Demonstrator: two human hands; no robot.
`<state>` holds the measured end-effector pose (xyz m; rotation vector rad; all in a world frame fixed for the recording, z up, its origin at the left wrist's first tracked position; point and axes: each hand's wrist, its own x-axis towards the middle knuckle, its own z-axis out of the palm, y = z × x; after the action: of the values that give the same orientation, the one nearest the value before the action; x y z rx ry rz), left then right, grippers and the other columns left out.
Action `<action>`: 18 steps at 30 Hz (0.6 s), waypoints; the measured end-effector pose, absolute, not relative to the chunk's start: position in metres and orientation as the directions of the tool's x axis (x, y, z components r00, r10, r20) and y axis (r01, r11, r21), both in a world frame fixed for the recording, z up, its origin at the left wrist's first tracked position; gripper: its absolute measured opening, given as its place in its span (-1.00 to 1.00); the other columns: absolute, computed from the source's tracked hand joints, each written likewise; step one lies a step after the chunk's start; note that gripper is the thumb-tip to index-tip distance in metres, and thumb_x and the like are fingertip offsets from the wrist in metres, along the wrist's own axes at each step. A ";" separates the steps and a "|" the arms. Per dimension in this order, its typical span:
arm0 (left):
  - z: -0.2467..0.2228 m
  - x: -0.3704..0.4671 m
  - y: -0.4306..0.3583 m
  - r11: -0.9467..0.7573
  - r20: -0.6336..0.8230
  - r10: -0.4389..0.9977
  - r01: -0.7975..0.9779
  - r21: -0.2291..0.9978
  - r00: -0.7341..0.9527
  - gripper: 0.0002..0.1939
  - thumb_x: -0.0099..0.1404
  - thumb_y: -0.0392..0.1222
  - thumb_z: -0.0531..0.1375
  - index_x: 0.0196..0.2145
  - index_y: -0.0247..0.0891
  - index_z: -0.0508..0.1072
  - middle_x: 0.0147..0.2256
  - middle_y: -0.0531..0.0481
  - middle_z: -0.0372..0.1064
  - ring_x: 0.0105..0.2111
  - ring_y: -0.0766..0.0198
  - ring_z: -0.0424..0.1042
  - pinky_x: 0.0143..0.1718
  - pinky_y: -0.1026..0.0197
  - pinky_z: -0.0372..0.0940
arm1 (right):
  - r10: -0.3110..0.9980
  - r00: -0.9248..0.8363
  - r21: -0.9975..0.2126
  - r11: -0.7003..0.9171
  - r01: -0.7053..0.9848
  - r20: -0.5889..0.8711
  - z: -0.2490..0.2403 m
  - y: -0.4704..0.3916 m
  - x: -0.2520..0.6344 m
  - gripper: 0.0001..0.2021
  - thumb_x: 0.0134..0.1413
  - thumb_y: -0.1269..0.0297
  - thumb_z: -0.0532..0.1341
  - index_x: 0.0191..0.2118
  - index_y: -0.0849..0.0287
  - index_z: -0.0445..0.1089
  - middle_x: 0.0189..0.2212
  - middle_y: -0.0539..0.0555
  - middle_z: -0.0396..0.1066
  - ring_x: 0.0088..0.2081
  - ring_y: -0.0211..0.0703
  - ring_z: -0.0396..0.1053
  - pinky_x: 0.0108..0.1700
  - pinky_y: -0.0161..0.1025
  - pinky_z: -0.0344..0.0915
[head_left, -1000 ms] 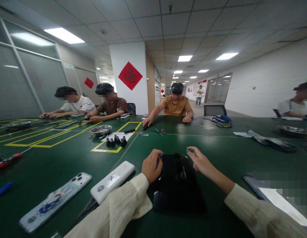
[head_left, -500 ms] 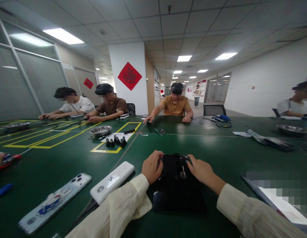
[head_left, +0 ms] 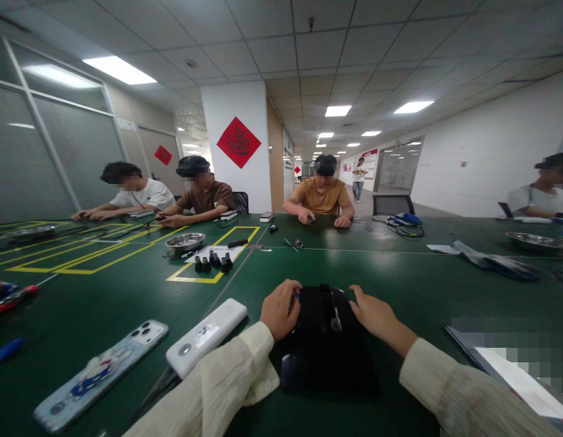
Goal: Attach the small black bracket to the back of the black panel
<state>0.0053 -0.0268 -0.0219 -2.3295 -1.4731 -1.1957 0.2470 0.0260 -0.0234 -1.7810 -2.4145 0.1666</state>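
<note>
In front of me on the green table lies a flat black case (head_left: 329, 358), glossy in places, with a dark strap and a small shiny metal piece (head_left: 336, 320) near its upper middle. My left hand (head_left: 281, 309) has its fingers curled round the case's upper left edge, the thumb resting along it. At the upper right edge, my right hand (head_left: 375, 312) has its index finger stretched out and the thumb apart; its other fingers are mostly hidden. Left of the case lie a white power bank (head_left: 207, 337) with a cable and a phone (head_left: 104, 370) in a patterned case.
Several black cylindrical parts (head_left: 213, 261) stand by a metal bowl (head_left: 185, 241) inside yellow tape. Gloves (head_left: 495, 261) lie to the right, a tablet-like panel (head_left: 513, 376) nearer. A co-worker (head_left: 324, 194) sits opposite; others sit left and right.
My right hand has shifted slightly right, its fingertips moving off the case's top edge. My left hand stays put. The co-worker opposite has drawn one hand in, holding a dark object.
</note>
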 end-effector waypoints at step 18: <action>-0.026 0.004 -0.026 -0.495 0.647 0.728 0.827 0.267 0.227 -0.74 0.17 -0.37 -0.01 -0.16 -0.23 0.21 -0.31 0.02 0.32 -0.37 0.33 0.34 -0.35 0.26 0.21 | 0.814 -0.581 -0.716 0.398 0.574 -0.013 -0.027 0.043 0.265 -0.21 -0.11 0.60 0.06 0.28 0.15 -0.20 -0.28 0.03 0.20 -0.47 -0.39 0.23 -0.40 -0.38 0.20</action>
<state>0.0042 -0.0263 -0.0255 -2.3532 -1.5010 -1.1221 0.2653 0.0428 -0.0275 -1.2033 -2.3215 0.9877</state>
